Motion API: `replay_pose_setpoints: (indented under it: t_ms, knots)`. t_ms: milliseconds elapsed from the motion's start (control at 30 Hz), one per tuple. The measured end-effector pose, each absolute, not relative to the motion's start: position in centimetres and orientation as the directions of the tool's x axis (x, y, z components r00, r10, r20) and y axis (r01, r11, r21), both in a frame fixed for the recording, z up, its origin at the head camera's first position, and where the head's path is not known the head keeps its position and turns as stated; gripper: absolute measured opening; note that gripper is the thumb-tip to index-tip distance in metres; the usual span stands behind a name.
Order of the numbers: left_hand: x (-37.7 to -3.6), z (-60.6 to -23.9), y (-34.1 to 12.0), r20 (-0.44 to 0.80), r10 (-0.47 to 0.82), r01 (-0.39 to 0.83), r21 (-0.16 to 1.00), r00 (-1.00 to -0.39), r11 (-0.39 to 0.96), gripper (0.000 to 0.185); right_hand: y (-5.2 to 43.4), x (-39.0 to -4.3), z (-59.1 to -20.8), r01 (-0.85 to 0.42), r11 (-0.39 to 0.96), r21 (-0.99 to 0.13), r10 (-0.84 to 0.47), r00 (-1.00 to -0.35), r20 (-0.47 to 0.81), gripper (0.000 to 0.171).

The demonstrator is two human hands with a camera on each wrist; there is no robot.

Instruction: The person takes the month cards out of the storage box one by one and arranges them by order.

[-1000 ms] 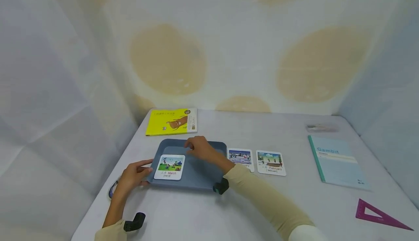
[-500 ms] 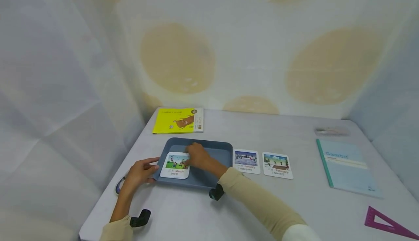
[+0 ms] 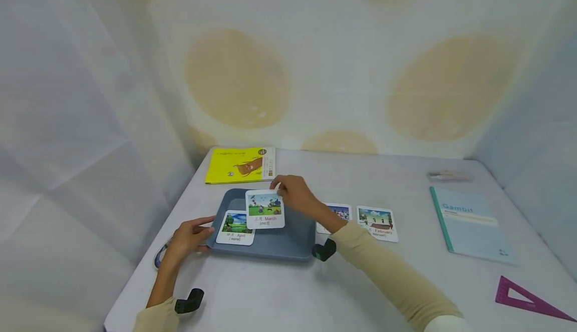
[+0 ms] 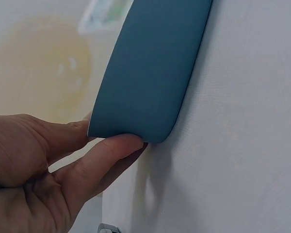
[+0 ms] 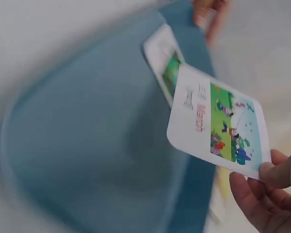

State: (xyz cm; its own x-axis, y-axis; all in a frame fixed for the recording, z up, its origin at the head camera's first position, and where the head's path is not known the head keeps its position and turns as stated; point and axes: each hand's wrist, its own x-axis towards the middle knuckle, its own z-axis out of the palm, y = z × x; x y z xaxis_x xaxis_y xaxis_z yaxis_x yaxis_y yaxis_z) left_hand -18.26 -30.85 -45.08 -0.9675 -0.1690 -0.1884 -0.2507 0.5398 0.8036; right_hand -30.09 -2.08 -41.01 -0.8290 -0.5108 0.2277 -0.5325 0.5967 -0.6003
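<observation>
My right hand (image 3: 295,193) pinches the March flash card (image 3: 265,210) by its top corner, thumb on the printed face and fingers behind in the right wrist view. The card hangs tilted over the blue-grey tray (image 3: 284,246). Lying at the tray's left end, the April flash card (image 3: 234,236) is partly covered by the March card. My left hand (image 3: 187,239) grips the tray's left side between thumb and fingers; the left wrist view shows them at the tray's end wall (image 4: 145,73).
Right of the tray lie the January card (image 3: 339,212), partly behind my right wrist, and the February card (image 3: 377,222). A yellow book (image 3: 239,166) lies behind the tray. Farther right are a Gambit notebook (image 3: 473,227), a clear packet (image 3: 451,176) and a purple set square (image 3: 532,302).
My right hand has taken hold of the March card and lifted it up and to the right, uncovering the April card beneath. The left hand stays at the tray's side.
</observation>
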Motion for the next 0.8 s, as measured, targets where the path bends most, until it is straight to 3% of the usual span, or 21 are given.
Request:
replay_pose_setpoints:
  t_ms: [300,567,800]
  knots:
    - [-17.5,-44.5,-32.3,-0.179,-0.178,-0.251,0.772,-0.967,0.585,0.047,10.2,-31.5,-37.7,-0.376,0.636,-0.674,-0.349,-0.919,0.183,0.018]
    - [-16.6,-44.8,-33.2,-0.205,-0.184,-0.274,0.765,-0.961,0.583,0.050,21.9,-30.6,-38.7,-0.203,0.763,-0.614,-0.207,-0.976,0.065,0.021]
    - [-16.9,-44.8,-33.0,-0.201,-0.180,-0.269,0.755,-0.963,0.598,0.050,28.6,-28.2,-40.7,-0.087,0.809,-0.582,-0.126,-0.992,-0.027,0.023]
